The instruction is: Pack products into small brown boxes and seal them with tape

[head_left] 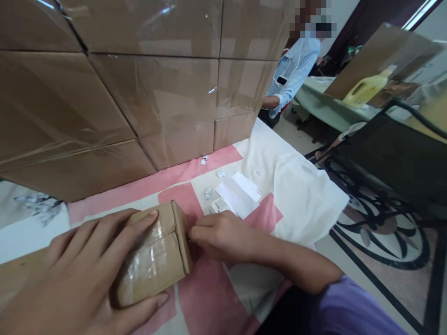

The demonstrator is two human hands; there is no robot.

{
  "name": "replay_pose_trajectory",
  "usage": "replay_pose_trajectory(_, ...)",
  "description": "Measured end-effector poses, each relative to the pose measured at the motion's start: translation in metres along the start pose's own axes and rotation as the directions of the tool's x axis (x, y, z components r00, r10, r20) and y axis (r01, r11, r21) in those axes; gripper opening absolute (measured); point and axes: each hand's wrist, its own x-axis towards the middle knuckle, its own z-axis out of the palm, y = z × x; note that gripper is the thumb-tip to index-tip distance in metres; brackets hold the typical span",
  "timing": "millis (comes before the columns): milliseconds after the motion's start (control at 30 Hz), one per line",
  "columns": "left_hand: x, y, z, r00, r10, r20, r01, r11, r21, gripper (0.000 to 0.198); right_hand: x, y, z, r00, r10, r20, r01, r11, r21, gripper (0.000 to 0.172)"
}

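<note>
A small cardboard box [153, 253] with clear tape along its side lies low on the left, over a pink and white cloth. My left hand [80, 274] is wrapped over it, fingers on top and thumb along the near side. At the box's right end, my right hand [223, 235] is closed, its fingertips close against that end face. Whatever those fingers hold, if anything, is hidden. Just beyond the right hand are white paper sheets [240, 193], a partly covered small white item [220, 204] and several small crumpled silvery scraps [208, 192].
A wall of large taped cartons [153, 97] stands on the cloth [216, 298] right behind the work. A person in a light blue shirt [296, 60] is past its right end. To the right are a dark chair [380, 158] and a table with a yellow jug [366, 90].
</note>
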Motion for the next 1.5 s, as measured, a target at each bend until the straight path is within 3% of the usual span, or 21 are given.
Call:
replay_pose_trajectory(300, 0.002, 0.001, 0.001, 0.997, 0.034, -0.068, -0.033, 0.999, 0.011, 0.083, 0.001, 0.001, 0.006, 0.996, -0.074, -0.057, 0.073, 0.997, -0.017, 0.012)
replay_pose_trajectory(533, 0.006, 0.007, -0.006, 0.999, -0.015, -0.043, 0.013, 0.999, -0.053, 0.078, -0.003, -0.022, 0.022, 0.962, 0.028, -0.272, -0.069, 0.988, -0.141, 0.015)
replay_pose_trajectory(667, 0.004, 0.006, -0.009, 0.999, -0.022, -0.03, 0.019, 0.997, -0.079, 0.083, -0.012, -0.035, 0.035, 0.95, 0.126, -0.286, -0.159, 0.983, -0.096, 0.016)
replay_pose_trajectory(767, 0.002, 0.003, -0.009, 0.999, -0.002, -0.032, -0.002, 0.995, -0.103, 0.085, -0.021, -0.042, 0.037, 0.935, 0.196, -0.295, -0.194, 0.98, 0.035, 0.015)
replay_pose_trajectory(833, 0.001, -0.001, -0.009, 1.0, 0.012, -0.02, -0.015, 0.99, -0.138, 0.084, -0.026, -0.047, 0.034, 0.933, 0.197, -0.3, -0.148, 0.973, 0.179, 0.034)
replay_pose_trajectory(933, -0.001, -0.007, -0.012, 0.998, 0.061, 0.014, -0.058, 0.984, -0.171, 0.085, -0.029, -0.05, 0.031, 0.964, 0.161, -0.212, -0.077, 0.931, 0.358, 0.096)
replay_pose_trajectory(1000, -0.004, -0.009, -0.017, 0.995, 0.099, 0.028, -0.093, 0.981, -0.168, 0.084, -0.027, -0.051, 0.031, 0.978, 0.161, -0.133, -0.088, 0.894, 0.44, 0.126)
replay_pose_trajectory(1133, -0.007, 0.002, -0.035, 0.981, 0.172, -0.088, -0.182, 0.975, -0.124, 0.077, -0.023, -0.051, 0.032, 0.976, 0.173, -0.131, -0.081, 0.851, 0.518, 0.141)
replay_pose_trajectory(1233, -0.007, 0.02, -0.05, 0.932, 0.26, -0.253, -0.292, 0.952, -0.094, 0.062, -0.033, -0.052, 0.022, 0.954, 0.204, -0.222, -0.078, 0.878, 0.473, 0.134)
replay_pose_trajectory(1300, -0.007, 0.033, -0.057, 0.881, 0.295, -0.37, -0.342, 0.937, -0.066, 0.048, -0.046, -0.051, 0.008, 0.906, 0.281, -0.316, -0.116, 0.883, 0.454, 0.123)
replay_pose_trajectory(1367, -0.007, 0.042, -0.056, 0.835, 0.296, -0.464, -0.359, 0.932, -0.051, 0.038, -0.064, -0.048, -0.011, 0.794, 0.408, -0.451, -0.214, 0.882, 0.421, 0.114)
replay_pose_trajectory(1433, -0.005, 0.044, -0.045, 0.803, 0.276, -0.528, -0.357, 0.932, -0.056, 0.032, -0.084, -0.038, -0.034, 0.609, 0.505, -0.611, -0.355, 0.863, 0.359, 0.109)
replay_pose_trajectory(1500, 0.001, 0.037, -0.025, 0.79, 0.256, -0.557, -0.353, 0.933, -0.071, 0.025, -0.107, -0.017, -0.058, 0.41, 0.519, -0.75, -0.462, 0.827, 0.32, 0.106)
